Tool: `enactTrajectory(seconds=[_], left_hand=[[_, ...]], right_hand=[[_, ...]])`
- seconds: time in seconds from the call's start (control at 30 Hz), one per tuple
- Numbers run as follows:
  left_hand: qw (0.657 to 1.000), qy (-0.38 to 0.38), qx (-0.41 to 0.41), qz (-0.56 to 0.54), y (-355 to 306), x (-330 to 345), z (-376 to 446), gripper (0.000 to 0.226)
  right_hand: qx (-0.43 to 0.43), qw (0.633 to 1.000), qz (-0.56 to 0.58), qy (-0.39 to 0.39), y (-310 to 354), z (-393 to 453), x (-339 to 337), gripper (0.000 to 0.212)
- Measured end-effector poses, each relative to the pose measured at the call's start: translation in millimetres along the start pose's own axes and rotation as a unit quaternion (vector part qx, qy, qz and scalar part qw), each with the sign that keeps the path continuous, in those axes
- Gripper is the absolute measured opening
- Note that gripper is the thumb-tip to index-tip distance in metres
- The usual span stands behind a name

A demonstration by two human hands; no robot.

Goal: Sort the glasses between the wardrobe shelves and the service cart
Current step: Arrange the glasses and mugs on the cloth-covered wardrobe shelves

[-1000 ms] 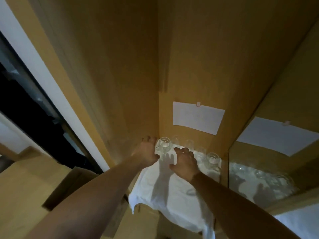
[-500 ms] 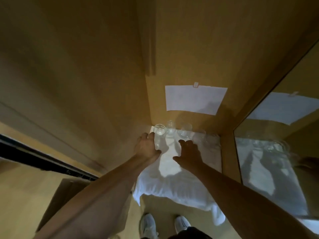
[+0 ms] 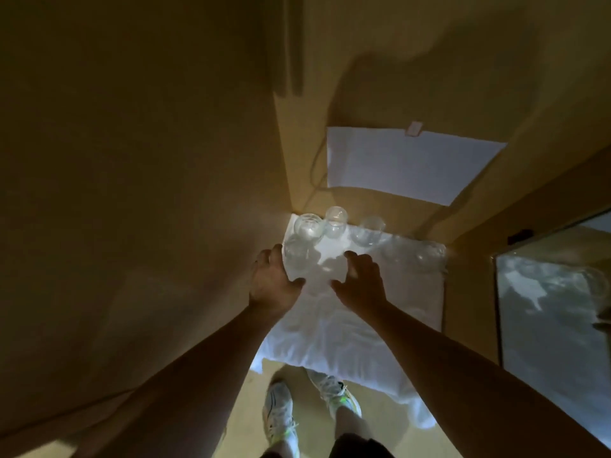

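Observation:
Several clear glasses stand in a row at the back of a wardrobe shelf, among them a left glass [image 3: 309, 226], a second glass [image 3: 335, 221] and a third glass [image 3: 367, 231]. Fainter ones continue to the right. All rest on a white cloth [image 3: 347, 332] that covers the shelf. My left hand [image 3: 272, 282] curls its fingers and thumb round a front glass [image 3: 297, 259] just in front of the row. My right hand [image 3: 362, 282] hovers over the cloth beside it with loosely spread fingers and holds nothing I can make out.
The wardrobe's wooden side wall [image 3: 148, 193] stands close on the left. A white paper sheet [image 3: 406, 163] is taped to the back panel. A mirror panel [image 3: 555, 309] is on the right. The cloth hangs over the shelf's front edge above my shoes [image 3: 281, 414].
The view has tilted down, so my feet now show. Both hands have drawn slightly back from the row, and my left hand now wraps a glass in front of the row.

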State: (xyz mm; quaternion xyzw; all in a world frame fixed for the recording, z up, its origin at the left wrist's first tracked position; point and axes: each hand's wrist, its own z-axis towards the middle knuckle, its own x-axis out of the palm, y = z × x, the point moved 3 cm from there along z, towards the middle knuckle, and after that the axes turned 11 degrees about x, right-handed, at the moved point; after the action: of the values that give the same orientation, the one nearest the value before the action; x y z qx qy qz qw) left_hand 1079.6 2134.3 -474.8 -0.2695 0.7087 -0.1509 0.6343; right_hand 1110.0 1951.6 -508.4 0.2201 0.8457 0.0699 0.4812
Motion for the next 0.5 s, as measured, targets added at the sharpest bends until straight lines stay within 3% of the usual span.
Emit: enactTrajectory(seconds=[0.33,0.5], left_hand=[[0.994,-0.043,-0.081,-0.051,54,93,59,0.096],[0.995,-0.047,-0.076,-0.040,85,122,83,0.110]], right_hand=[[-0.022,0.999,0.032,0.027,13,129,70,0.076],[-0.068,0.997,0.015,0.026,22,171,103,0.075]])
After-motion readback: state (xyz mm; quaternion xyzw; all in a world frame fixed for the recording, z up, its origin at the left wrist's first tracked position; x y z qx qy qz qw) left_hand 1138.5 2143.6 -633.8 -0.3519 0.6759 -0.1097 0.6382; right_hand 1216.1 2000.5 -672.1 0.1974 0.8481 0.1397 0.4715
